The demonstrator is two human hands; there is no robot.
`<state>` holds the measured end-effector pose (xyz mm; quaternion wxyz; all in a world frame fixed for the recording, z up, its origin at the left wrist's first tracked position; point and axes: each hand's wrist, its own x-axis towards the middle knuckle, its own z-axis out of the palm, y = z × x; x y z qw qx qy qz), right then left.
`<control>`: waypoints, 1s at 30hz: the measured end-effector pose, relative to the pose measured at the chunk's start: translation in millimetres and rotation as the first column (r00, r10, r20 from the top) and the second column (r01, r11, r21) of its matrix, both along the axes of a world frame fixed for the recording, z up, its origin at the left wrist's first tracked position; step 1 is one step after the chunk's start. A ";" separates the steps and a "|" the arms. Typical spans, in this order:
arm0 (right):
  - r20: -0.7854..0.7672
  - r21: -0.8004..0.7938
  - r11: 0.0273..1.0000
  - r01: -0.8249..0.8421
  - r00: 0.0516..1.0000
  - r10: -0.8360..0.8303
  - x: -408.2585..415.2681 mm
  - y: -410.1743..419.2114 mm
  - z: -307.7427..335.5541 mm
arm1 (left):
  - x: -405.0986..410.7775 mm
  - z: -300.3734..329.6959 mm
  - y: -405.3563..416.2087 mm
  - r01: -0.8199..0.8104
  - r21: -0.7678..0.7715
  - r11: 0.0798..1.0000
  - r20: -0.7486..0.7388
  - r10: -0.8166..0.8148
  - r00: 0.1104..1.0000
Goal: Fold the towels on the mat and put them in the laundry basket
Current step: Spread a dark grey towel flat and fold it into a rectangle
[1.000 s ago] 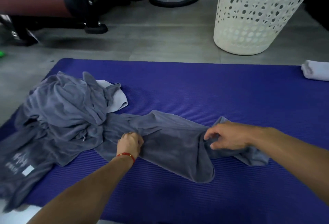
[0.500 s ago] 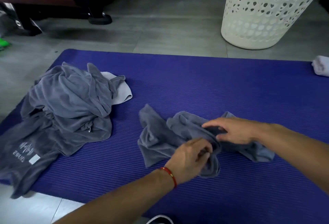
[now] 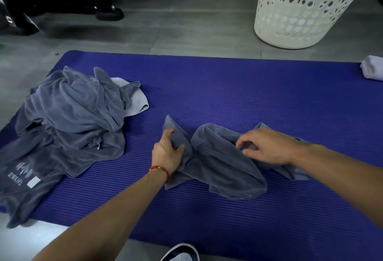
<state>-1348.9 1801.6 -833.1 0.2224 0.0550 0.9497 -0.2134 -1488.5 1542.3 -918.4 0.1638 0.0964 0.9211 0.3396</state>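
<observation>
The left hand [image 3: 167,153] has moved back out to the gray towel [image 3: 219,163] on the mat [image 3: 228,94], gripping its left end; the right hand [image 3: 267,146] pinches the other, spreading it before folding.

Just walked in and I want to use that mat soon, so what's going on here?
A person is sorting out a crumpled grey towel in the middle of the purple mat. The left hand grips its left end and the right hand pinches a bunched part further right; it is not folded yet. A pile of grey towels lies on the mat's left end. The white laundry basket stands on the floor beyond the mat.
</observation>
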 end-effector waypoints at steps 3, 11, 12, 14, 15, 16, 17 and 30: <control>-0.107 -0.133 0.989 0.071 0.991 -0.086 -10.0 -27.1 5.8 | 8.8 22.1 19.4 -0.123 0.272 0.954 0.220 0.063 0.974; -0.083 -0.396 0.824 0.405 0.878 -0.471 -14.7 -31.9 -9.1 | 21.7 69.2 51.1 -0.034 0.479 0.877 0.169 -0.055 0.984; -0.064 -0.386 0.833 0.396 0.889 -0.453 -11.9 -26.1 -6.5 | 14.7 68.4 45.4 0.084 0.363 0.928 -0.075 -0.060 0.995; -0.028 -0.409 0.844 0.347 0.920 -0.392 -6.5 -17.7 2.2 | -5.2 53.6 39.3 0.358 0.064 0.931 -0.373 -0.311 0.874; -0.020 -0.442 0.834 0.330 0.926 -0.377 -4.2 -14.8 5.5 | -16.6 46.4 39.5 0.466 -0.046 0.884 -0.313 -0.456 0.833; -0.014 -0.462 0.822 0.333 0.924 -0.382 -2.0 -12.8 8.5 | -25.9 42.0 41.1 0.528 -0.098 0.844 -0.176 -0.537 0.825; -0.013 -0.466 0.812 0.350 0.915 -0.402 -0.6 -10.1 11.1 | -32.0 40.2 42.4 0.558 -0.130 0.820 -0.027 -0.565 0.824; -0.096 0.188 0.938 0.290 0.956 -0.276 31.0 38.7 -9.9 | -56.8 93.1 57.3 0.502 0.129 0.855 -0.389 -0.422 0.819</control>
